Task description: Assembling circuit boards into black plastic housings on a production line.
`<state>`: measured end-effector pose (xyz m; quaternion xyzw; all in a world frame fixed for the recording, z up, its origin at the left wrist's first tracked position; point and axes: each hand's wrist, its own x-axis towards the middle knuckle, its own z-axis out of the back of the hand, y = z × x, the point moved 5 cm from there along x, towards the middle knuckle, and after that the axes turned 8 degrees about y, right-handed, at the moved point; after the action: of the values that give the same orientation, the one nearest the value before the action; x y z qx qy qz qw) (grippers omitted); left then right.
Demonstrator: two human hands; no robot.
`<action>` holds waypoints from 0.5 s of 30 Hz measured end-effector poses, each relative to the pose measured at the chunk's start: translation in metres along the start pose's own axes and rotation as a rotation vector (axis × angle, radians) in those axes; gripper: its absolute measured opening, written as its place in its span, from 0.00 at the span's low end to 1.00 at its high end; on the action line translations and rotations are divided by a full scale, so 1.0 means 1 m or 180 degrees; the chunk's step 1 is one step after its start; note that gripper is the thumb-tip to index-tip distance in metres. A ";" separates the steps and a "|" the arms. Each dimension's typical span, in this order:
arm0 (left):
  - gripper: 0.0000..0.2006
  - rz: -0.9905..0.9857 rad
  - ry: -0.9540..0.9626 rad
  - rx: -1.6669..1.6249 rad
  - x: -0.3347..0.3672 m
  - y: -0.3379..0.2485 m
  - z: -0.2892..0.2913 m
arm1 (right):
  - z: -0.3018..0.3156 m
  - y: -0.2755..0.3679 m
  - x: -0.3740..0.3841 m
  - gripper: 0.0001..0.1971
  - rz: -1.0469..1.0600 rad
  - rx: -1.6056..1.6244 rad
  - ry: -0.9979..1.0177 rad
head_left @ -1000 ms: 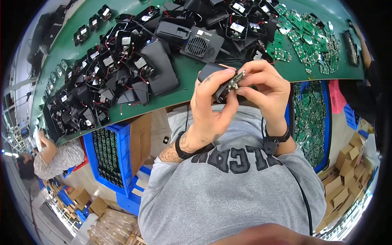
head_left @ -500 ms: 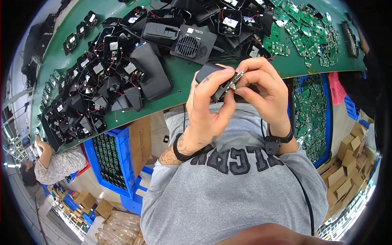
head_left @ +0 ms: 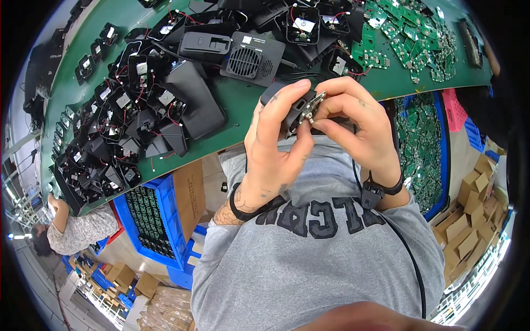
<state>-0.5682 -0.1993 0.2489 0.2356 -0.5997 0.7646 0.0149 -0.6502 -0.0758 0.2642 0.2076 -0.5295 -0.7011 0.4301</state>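
Left hand (head_left: 273, 135) grips 1 black plastic housing (head_left: 296, 112), thumb and fingers around it. Right hand (head_left: 364, 127) pinches 1 small circuit board (head_left: 312, 108) by its edge, at the housing's open side; can't tell if it's attached. Both parts sit between the 2 hands, raised in front of the torso, by the front edge of the green table (head_left: 238, 105). Beyond: black housing with round grille (head_left: 245, 62). Left: heap of black housings with red wires (head_left: 122, 102). Right: pile of green circuit boards (head_left: 411, 41). Below the table: 2 blue bins, left (head_left: 178, 220) and right (head_left: 443, 144), both holding boards.
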 end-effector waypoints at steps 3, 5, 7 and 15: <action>0.29 -0.0179 0.0111 0.0181 0.004 -0.003 -0.001 | -0.001 -0.003 -0.002 0.08 -0.0091 0.0134 -0.0032; 0.29 -0.0157 0.0118 0.0137 0.003 -0.003 -0.001 | -0.001 -0.004 -0.003 0.08 -0.0095 0.0220 -0.0055; 0.29 -0.0141 0.0119 0.0093 0.003 -0.001 -0.002 | 0.001 -0.005 -0.003 0.08 -0.0142 0.0262 -0.0051; 0.29 -0.0115 0.0246 0.0112 0.001 -0.002 -0.005 | -0.001 -0.010 -0.010 0.05 -0.0483 0.0878 -0.0304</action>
<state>-0.5704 -0.1943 0.2498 0.2169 -0.5808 0.7831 0.0477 -0.6478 -0.0670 0.2536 0.2704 -0.6234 -0.6613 0.3176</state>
